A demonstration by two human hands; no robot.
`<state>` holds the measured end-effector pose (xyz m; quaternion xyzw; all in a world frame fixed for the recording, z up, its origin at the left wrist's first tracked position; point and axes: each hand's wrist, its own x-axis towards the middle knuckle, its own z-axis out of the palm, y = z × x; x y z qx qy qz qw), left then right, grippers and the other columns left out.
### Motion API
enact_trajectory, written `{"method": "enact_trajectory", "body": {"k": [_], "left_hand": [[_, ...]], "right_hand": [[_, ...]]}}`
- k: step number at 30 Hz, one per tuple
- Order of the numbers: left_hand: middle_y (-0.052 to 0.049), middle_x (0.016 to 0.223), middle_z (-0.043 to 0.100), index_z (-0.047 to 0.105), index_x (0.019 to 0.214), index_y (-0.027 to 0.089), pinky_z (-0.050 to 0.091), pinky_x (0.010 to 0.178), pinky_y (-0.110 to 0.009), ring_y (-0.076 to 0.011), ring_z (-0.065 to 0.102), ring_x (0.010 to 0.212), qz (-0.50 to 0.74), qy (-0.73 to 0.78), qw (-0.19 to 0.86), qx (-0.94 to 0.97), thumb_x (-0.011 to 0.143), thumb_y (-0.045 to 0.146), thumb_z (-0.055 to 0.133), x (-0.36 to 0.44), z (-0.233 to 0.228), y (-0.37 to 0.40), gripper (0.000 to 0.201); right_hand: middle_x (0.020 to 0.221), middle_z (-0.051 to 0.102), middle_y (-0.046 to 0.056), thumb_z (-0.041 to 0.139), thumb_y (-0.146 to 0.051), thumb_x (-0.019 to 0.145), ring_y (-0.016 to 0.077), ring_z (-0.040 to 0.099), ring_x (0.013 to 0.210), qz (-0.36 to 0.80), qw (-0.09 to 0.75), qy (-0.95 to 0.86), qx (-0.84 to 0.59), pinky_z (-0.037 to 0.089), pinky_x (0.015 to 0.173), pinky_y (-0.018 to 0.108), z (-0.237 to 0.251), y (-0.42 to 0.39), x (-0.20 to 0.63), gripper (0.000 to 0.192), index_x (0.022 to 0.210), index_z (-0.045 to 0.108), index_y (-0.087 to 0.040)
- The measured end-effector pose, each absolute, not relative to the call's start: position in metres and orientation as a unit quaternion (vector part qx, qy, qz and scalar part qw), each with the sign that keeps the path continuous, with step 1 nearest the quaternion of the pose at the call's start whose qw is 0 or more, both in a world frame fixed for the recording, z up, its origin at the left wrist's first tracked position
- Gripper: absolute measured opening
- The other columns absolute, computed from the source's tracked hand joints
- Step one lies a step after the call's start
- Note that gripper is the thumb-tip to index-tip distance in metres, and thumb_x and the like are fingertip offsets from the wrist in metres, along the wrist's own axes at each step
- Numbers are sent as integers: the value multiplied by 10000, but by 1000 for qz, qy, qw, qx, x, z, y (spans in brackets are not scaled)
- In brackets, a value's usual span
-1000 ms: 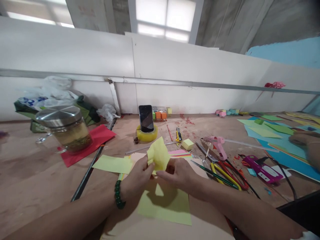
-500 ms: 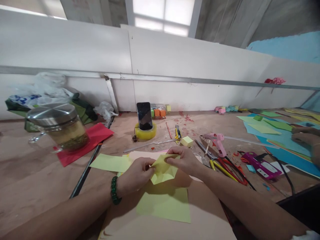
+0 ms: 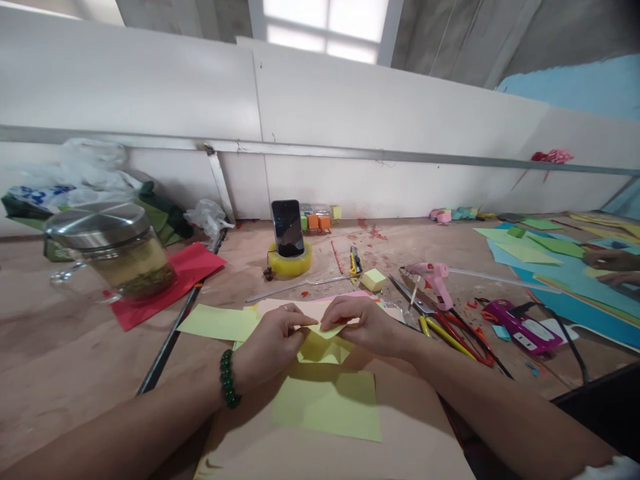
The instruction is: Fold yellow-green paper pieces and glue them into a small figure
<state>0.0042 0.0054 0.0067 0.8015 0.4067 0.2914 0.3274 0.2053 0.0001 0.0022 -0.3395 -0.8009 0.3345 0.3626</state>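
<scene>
Between both hands is a piece of yellow paper (image 3: 324,349) with creases and a folded-over top edge. My left hand (image 3: 273,340), a green bead bracelet (image 3: 229,379) on its wrist, pinches the paper's left side. My right hand (image 3: 367,325) grips its upper right, thumb and fingers pressed together on the fold. Below them a flat yellow sheet (image 3: 327,407) lies on a stack of pale peach paper (image 3: 280,457). Another yellow sheet (image 3: 217,323) rests left of my left hand. A small yellow paper cube (image 3: 373,280) sits beyond my right hand.
Scissors (image 3: 450,333), a pink glue gun (image 3: 434,283) and a purple power strip (image 3: 525,327) lie to the right. A phone (image 3: 288,228) leans in a tape roll (image 3: 295,262). At left stands a glass tea mug (image 3: 130,260). Another person's hand (image 3: 610,261) rests over coloured paper at far right.
My fingers have come closer together along the paper's top, which now folds over toward me. The other person's hand at right has shifted.
</scene>
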Motion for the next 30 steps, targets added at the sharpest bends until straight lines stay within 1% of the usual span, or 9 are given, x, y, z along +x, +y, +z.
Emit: {"method": "enact_trajectory", "body": {"k": [2, 4, 8, 12, 16, 19, 23, 28, 30], "left_hand": [[-15, 709, 661, 734, 760, 194, 434, 645, -258, -156, 559, 666, 303, 421, 298, 801, 627, 75, 442, 3, 5, 6, 342], [7, 681, 637, 687, 744, 191, 414, 600, -247, -144, 539, 626, 306, 438, 280, 798, 630, 62, 454, 2, 2, 7, 290], [49, 611, 537, 536, 681, 195, 352, 542, -229, -130, 487, 578, 304, 458, 243, 799, 613, 45, 455, 1, -1, 7, 184], [60, 606, 488, 453, 659, 204, 322, 543, -227, -128, 453, 577, 304, 456, 227, 805, 598, 24, 443, 1, -1, 6, 191], [70, 592, 439, 392, 649, 216, 289, 545, -232, -132, 411, 575, 305, 455, 203, 812, 562, 7, 422, 1, 0, 4, 228], [67, 598, 427, 356, 647, 222, 274, 546, -240, -139, 387, 580, 308, 446, 183, 820, 542, 5, 413, 1, 2, 2, 248], [65, 599, 404, 337, 643, 225, 263, 541, -243, -143, 381, 580, 316, 443, 182, 819, 552, 21, 413, 1, 2, 2, 236], [62, 604, 398, 332, 649, 226, 268, 537, -242, -143, 389, 581, 322, 436, 198, 817, 561, 29, 413, 0, -1, 4, 230], [63, 604, 392, 325, 652, 228, 278, 539, -243, -143, 385, 578, 325, 433, 192, 819, 564, 26, 414, 0, -2, 4, 237]], "right_hand": [[841, 682, 50, 534, 8, 682, 152, 639, 790, 339, 360, -805, -327, 506, 699, 251, 5, -2, 205, 279, 791, 716, -172], [861, 674, 56, 543, -6, 690, 154, 634, 797, 326, 359, -812, -324, 501, 703, 255, 7, -4, 204, 268, 815, 712, -172], [773, 649, 26, 505, 17, 640, 133, 592, 706, 265, 371, -817, -352, 472, 649, 235, 5, -3, 205, 296, 807, 664, -168], [726, 630, 12, 448, 28, 593, 125, 573, 676, 213, 400, -824, -340, 454, 628, 227, 0, 3, 206, 297, 719, 623, -175], [730, 634, 16, 460, -3, 630, 140, 595, 694, 190, 431, -810, -349, 469, 629, 240, 1, 3, 207, 240, 721, 585, -187], [815, 643, 39, 469, -5, 648, 155, 622, 775, 189, 438, -822, -311, 500, 691, 268, 5, 2, 207, 211, 690, 557, -192], [953, 628, 62, 507, -10, 689, 161, 622, 865, 171, 417, -855, -257, 519, 759, 290, 4, 0, 208, 206, 706, 588, -199], [979, 611, 64, 498, 10, 687, 159, 619, 906, 148, 394, -875, -240, 520, 775, 280, 2, -3, 207, 273, 788, 632, -206], [999, 607, 78, 524, -25, 702, 173, 613, 937, 153, 385, -880, -232, 517, 805, 301, 6, -5, 208, 247, 837, 632, -201]]}}
